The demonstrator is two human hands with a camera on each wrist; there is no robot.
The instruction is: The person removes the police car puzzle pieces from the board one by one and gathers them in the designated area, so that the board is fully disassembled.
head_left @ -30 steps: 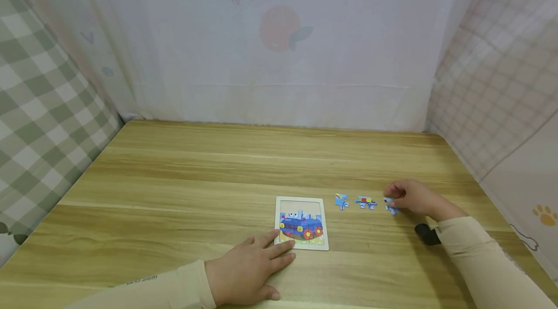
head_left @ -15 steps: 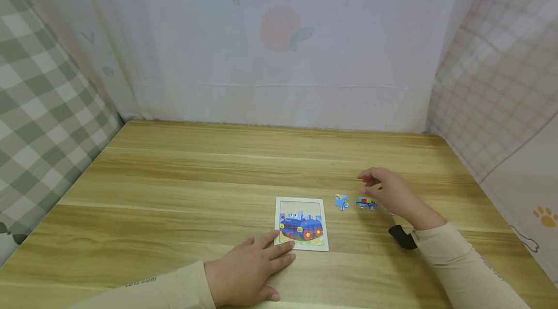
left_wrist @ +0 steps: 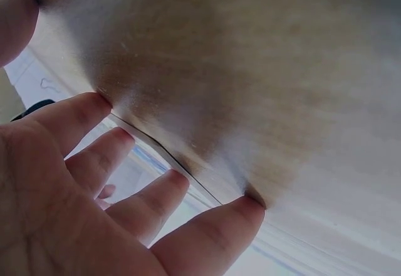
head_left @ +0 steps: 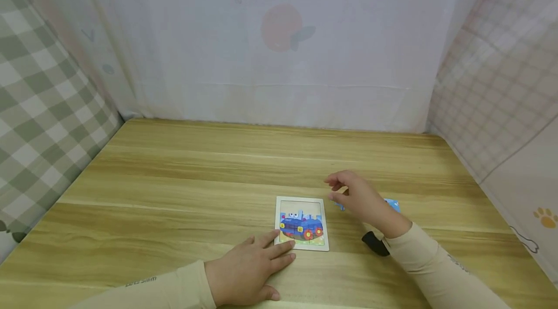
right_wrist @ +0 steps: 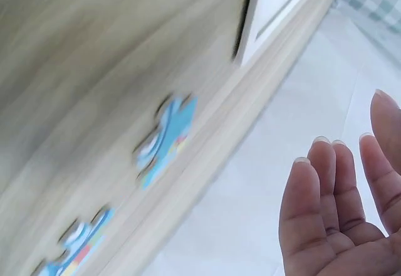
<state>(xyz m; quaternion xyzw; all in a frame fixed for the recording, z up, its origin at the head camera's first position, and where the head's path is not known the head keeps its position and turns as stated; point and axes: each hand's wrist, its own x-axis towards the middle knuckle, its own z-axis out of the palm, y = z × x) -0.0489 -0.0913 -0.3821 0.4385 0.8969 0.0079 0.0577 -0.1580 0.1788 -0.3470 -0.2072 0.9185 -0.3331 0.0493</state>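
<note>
A white-framed jigsaw tray (head_left: 325,236) lies on the table, its lower part filled with pieces that picture a blue vehicle with eyes and red wheels. My left hand (head_left: 248,272) is spread flat at the tray's lower left corner, fingertips on its edge; the left wrist view shows the straight fingers (left_wrist: 213,235) touching down. To the right of the tray my right hand (head_left: 359,200) hovers with relaxed fingers and nothing between them. Under it lies a blue jigsaw piece (right_wrist: 172,135), with a blue piece showing a coloured strip (right_wrist: 78,251) close by. Another blue piece (head_left: 392,204) peeks out behind the right hand.
The wooden table (head_left: 196,168) extends to a pale printed curtain (head_left: 209,57) at the back. Checked cloth (head_left: 39,86) hangs on the left side, and a cloth with a grid pattern (head_left: 492,81) on the right. A black object (head_left: 376,243) sits under the right wrist.
My right hand has moved left, from the rightmost piece across the row to the piece nearest the tray. The left hand has stayed in place on the tray.
</note>
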